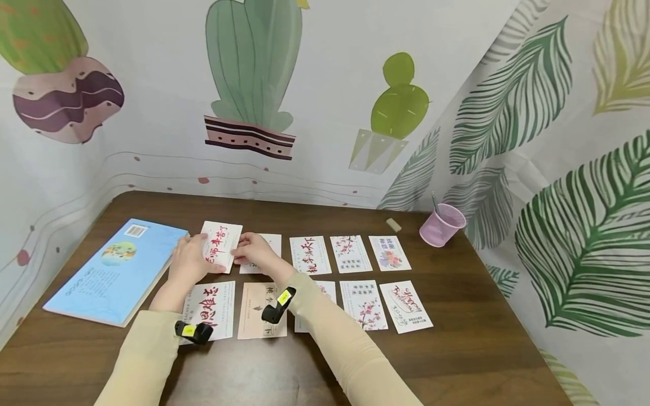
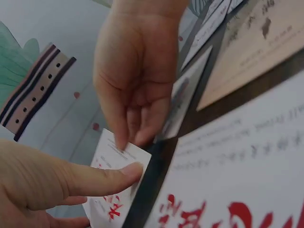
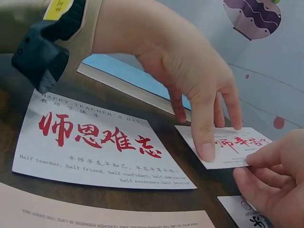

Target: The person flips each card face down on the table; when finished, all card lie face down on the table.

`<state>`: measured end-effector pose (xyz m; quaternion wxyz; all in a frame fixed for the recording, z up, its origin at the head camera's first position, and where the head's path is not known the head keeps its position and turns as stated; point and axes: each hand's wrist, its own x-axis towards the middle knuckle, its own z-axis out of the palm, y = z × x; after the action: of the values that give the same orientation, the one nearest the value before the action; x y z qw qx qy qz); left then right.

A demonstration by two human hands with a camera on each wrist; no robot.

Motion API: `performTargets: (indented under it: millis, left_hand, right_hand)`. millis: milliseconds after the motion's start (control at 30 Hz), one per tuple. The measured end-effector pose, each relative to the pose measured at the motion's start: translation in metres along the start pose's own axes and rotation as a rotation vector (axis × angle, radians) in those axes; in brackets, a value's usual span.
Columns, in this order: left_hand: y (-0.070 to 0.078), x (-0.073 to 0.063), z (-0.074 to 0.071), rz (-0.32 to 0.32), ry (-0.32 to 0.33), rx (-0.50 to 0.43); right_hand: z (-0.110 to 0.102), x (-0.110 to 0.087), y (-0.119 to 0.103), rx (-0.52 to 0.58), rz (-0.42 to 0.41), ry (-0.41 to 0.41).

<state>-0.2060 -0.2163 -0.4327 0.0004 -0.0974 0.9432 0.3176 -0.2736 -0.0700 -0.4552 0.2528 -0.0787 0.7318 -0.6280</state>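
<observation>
A white greeting card [image 1: 222, 243] with red brush characters lies at the left end of the back row, between both hands. My left hand [image 1: 189, 262] grips its left side; in the left wrist view the thumb [image 2: 118, 178] lies across the card's face. At the card's right edge, the thumb and forefinger of my right hand [image 1: 261, 254] pinch it. Partly under the right forearm and hand lies another white card [image 1: 271, 243]. Nearer me is a larger-looking card with red characters [image 3: 95, 137], beside a peach card [image 1: 254, 316].
More cards, such as a blossom card [image 1: 363, 304] and a flower card [image 1: 389, 252], continue both rows rightward. A blue book [image 1: 122, 270] lies left of the hands. At the back right are an eraser [image 1: 393, 225] and a pink pen cup [image 1: 440, 226].
</observation>
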Motion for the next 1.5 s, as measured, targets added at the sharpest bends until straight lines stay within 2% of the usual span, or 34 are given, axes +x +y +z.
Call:
performTargets:
  millis: [133,233,400,500,667,867,1033,1133,1267,1400,1500]
  left_hand:
    - [0.006,-0.004,-0.004,0.026,0.03,0.015]
    - [0.013,-0.008,-0.005,0.073,0.08,0.048]
    - [0.021,-0.007,0.0,0.135,0.104,0.111]
    - [0.023,-0.005,0.003,0.129,0.103,0.147]
    - [0.026,-0.003,0.005,0.094,0.105,0.192]
    - [0.031,-0.004,-0.002,0.077,0.072,0.172]
    - [0.038,-0.007,-0.012,0.131,0.072,0.14]
    - [0.04,-0.009,-0.019,0.184,0.105,0.108]
    - [0.04,-0.01,-0.025,0.221,0.183,0.064]
    - [0.036,-0.009,-0.03,0.219,0.25,0.031]
    - [0.031,-0.009,-0.035,0.195,0.276,-0.006]
  right_hand:
    - [0.001,0.0,0.001,0.006,-0.001,0.01]
    - [0.001,-0.001,0.001,-0.006,-0.01,0.021]
    - [0.002,-0.005,-0.004,-0.071,-0.034,0.048]
    - [0.004,-0.006,-0.006,-0.073,-0.038,0.058]
    - [0.005,-0.006,-0.008,0.001,-0.05,0.056]
    - [0.005,-0.007,-0.01,0.043,-0.073,0.009]
    - [0.004,-0.01,-0.015,0.059,-0.08,-0.028]
    - [0.005,-0.01,-0.02,0.057,-0.084,-0.057]
    - [0.006,-0.01,-0.022,0.059,-0.093,-0.09]
    - [0.007,-0.01,-0.02,0.054,-0.088,-0.078]
    - [0.007,-0.008,-0.015,0.056,-0.062,-0.036]
